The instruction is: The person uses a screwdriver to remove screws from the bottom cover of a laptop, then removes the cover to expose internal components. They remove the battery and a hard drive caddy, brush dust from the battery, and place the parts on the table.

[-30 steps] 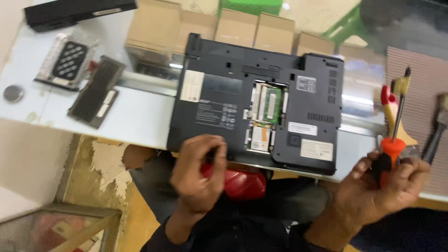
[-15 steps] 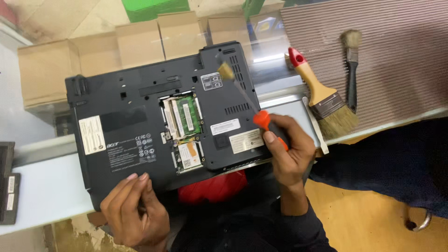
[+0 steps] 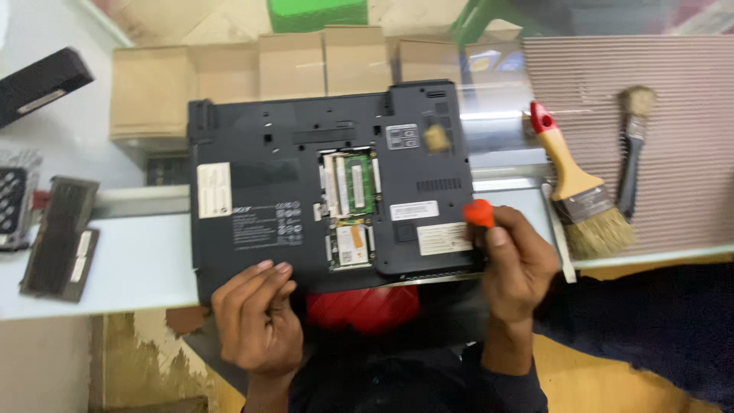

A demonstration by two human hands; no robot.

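Observation:
A dark laptop (image 3: 290, 176) lies upside down on the white table (image 3: 130, 268), its memory bay open and green boards (image 3: 356, 183) showing. My left hand (image 3: 256, 313) rests on the laptop's near edge, fingers curled, holding nothing that I can see. My right hand (image 3: 516, 260) grips a screwdriver by its orange handle (image 3: 480, 213) over the laptop's right near corner. The shaft is blurred, with a yellowish tip (image 3: 436, 138) near the far right of the base.
A wooden paintbrush with a red end (image 3: 572, 183) and a smaller dark brush (image 3: 631, 149) lie on a ribbed mat (image 3: 673, 76) at right. Cardboard boxes (image 3: 229, 73) line the back. A black cover (image 3: 61, 237) and another black part (image 3: 42, 84) lie at left.
The view has swung, so the laptop now sits centred. My right hand has brought the screwdriver from the brushes at right onto the laptop's right corner. My left hand stays at the near edge.

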